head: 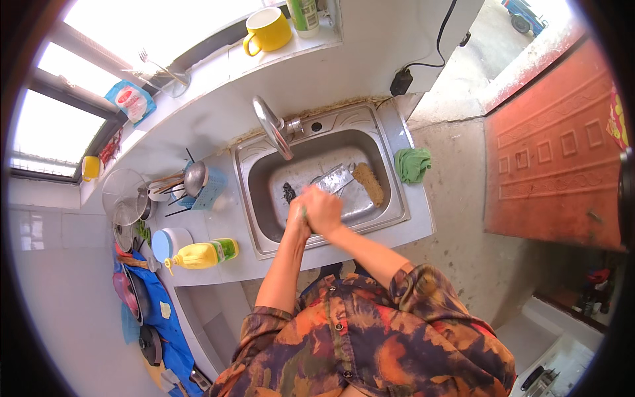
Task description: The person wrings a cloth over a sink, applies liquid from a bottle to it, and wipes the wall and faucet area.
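Note:
Over the front of the steel sink (317, 233), my left hand (296, 214) and my right hand (321, 207) are pressed together. A small bit of green shows at my left hand; whether it is something held or foam is unclear. Just beyond my fingers, a flat, shiny, wet metal piece (335, 177), perhaps a cleaver blade, lies in the basin, its near end hidden by my hands. Right of it rests a brown loofah-like scrubber (368, 184). A dark, textured object (288, 192) lies on the basin's left side. The chrome faucet (272, 126) arches over the basin, with no water visibly running.
A green cloth (412, 165) lies on the counter's right end. Left are a yellow pump bottle (203, 254), a blue-lidded container (163, 244) and a blue utensil basket (211, 186). A yellow mug (268, 32) stands on the windowsill. A red door (550, 144) is at right.

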A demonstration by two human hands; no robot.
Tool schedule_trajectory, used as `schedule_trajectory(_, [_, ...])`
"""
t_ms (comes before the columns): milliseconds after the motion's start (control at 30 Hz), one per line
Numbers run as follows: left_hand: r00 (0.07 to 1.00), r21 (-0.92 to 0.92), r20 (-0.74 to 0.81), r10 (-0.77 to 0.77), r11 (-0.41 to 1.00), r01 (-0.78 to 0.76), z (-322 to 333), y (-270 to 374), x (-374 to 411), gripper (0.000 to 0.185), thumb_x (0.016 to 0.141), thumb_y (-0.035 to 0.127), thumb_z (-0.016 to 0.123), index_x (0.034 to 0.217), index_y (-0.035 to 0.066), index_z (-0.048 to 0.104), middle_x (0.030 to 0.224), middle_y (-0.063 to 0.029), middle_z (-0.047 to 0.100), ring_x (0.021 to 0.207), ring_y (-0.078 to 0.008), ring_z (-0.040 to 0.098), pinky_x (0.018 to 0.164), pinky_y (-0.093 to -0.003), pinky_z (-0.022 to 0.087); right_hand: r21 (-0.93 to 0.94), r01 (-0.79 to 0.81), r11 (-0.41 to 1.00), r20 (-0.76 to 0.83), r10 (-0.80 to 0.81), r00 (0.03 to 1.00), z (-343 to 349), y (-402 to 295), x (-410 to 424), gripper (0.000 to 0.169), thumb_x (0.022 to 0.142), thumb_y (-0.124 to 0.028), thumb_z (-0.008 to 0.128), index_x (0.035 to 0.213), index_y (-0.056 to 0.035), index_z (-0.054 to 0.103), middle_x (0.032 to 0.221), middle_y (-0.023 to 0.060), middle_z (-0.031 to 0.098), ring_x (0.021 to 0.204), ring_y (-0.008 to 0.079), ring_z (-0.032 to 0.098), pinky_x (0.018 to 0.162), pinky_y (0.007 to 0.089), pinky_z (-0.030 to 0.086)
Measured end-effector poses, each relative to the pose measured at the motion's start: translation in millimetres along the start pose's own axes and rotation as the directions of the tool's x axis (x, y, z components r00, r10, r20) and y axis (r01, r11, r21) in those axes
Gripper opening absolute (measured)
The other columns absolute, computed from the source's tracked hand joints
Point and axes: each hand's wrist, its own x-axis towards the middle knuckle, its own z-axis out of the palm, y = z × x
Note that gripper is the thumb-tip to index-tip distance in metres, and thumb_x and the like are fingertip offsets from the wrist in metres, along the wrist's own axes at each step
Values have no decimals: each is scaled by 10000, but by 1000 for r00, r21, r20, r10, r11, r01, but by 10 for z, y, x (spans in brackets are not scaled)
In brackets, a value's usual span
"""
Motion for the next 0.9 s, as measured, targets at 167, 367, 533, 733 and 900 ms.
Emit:
schedule_trajectory(167, [982,276,170,-87,960,38,-103,11,46,226,897,307,510,727,157,511,510,61,371,377,-64,298,348,-236,195,-192,-63,979,104,84,991,69,342,127,282,876,-275,466,794,-40,599,594,193,569,558,335,605,488,432,456])
schedule_trajectory(367, [946,307,278,-166,949,77,14,303,-197,307,911,408,477,747,148,475,581,35,417,411,-59,309,372,-204,182,233,-304,924,306,227,925,-273,582,391,453,880,-453,461,757,-32,577,755,185,616,748,334,600,665,415,450])
schedule_trajectory(533, [931,234,332,-154,969,77,-44,403,-207,447,916,503,401,931,67,500,692,-16,523,497,-108,455,385,-219,291,445,-158,881,599,-162,784,-690,385,537,351,780,-323,667,890,-38,494,917,111,581,819,231,552,731,300,426])
schedule_trajectory(733, [882,571,470,44,747,-341,-172,402,-245,312,856,353,580,945,58,532,756,-21,572,601,-92,516,527,-234,409,254,-51,966,611,-119,783,-862,320,837,239,695,-125,707,785,-46,501,667,93,557,634,231,536,584,336,413])
schedule_trajectory(900, [847,573,531,-33,750,-331,-599,376,-36,228,842,290,610,889,74,552,760,-7,540,696,-90,504,628,-245,414,477,-197,856,434,-35,900,-854,431,782,192,773,-121,651,914,-48,545,823,80,586,731,153,540,692,290,443])
